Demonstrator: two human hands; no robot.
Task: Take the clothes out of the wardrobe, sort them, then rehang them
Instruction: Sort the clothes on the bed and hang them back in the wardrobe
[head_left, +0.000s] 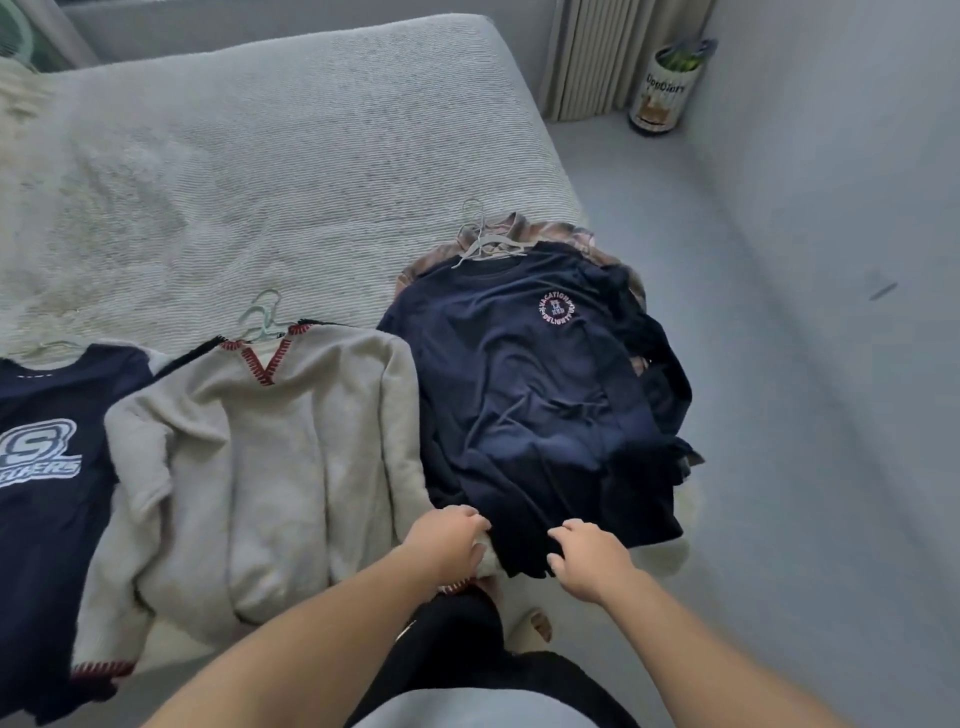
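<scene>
Both hands work the near hem of a navy tee (524, 374) that tops a pile at the bed's (291, 135) right edge. Left hand (449, 540) has fingers curled down, gripping the hem at its left corner, where the tee meets a cream sweater (270, 467). Right hand (587, 558) pinches the hem just beside it, fingers bent onto the dark cloth. Hands close together, not touching.

The tee has a round pink-and-white chest logo, lies flat front-up, and is on a white hanger (480, 241) whose hook points toward the far edge. Under it a plaid shirt (524, 228) shows at the collar and right side, with more dark clothes bunched toward the bed's right edge.

The cream sweater, red stitching at the V-neck, lies mid-bed along the near edge on a pale green hanger (262, 319). At the left edge is a navy logo top (47, 457), partly cut off, touching the sweater's sleeve.

On the floor in the far corner, a white can (662, 88) stands beside a radiator (608, 57).
</scene>
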